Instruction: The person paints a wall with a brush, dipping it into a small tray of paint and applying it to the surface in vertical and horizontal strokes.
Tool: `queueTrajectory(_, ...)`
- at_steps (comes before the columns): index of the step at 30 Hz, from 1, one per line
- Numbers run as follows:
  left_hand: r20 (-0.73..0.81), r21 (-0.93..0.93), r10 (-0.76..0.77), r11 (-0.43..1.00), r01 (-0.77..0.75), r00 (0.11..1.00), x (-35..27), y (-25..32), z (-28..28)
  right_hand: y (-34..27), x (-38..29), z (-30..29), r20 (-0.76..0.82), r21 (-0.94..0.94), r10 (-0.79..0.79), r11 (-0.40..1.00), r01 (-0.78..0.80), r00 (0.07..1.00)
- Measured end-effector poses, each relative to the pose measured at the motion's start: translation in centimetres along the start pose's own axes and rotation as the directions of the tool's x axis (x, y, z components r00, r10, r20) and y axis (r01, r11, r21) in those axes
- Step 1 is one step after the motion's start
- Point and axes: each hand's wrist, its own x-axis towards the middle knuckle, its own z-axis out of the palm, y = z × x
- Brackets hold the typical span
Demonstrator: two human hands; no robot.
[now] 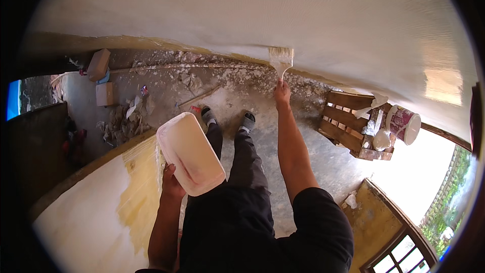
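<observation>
My right hand (282,94) grips the handle of a wide flat paintbrush (281,62), arm stretched forward. The bristles are at the lower part of the wall (227,11), which carries a pale coat with brush marks; whether they press on it I cannot tell. A yellowish uncoated strip runs along the wall's foot. In my left hand (173,184) is a shallow rectangular plastic tray (191,151), tilted, with the thumb over its near side. Pale residue coats the inside, and a pinkish streak marks its lower part.
A wooden crate (346,119) stands at right, with a paint bucket (403,125) and plastic bags on it. Crumpled bags (125,121), a stick (199,96) and cardboard boxes (99,66) lie on the paint-splattered floor (273,159). A half-painted low wall (110,197) is at left.
</observation>
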Motion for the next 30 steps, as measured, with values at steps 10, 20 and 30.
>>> queueTrajectory(10,0.014,0.031,0.018,0.999,-0.018,1.0,-0.7,0.4,-1.4,-1.1,1.4,-2.2,0.197,0.342,0.215,0.899,-0.272,0.957)
queueTrajectory(20,0.162,0.102,0.051,0.992,-0.069,0.985,4.4,0.6,3.3,-19.5,-14.5,-10.2,0.191,0.518,-0.219,0.85,0.092,0.957)
queueTrajectory(30,0.4,0.117,0.005,0.991,-0.056,0.917,8.9,0.1,10.1,-37.0,-35.9,-18.3,-0.28,0.126,-0.637,0.717,0.685,0.718)
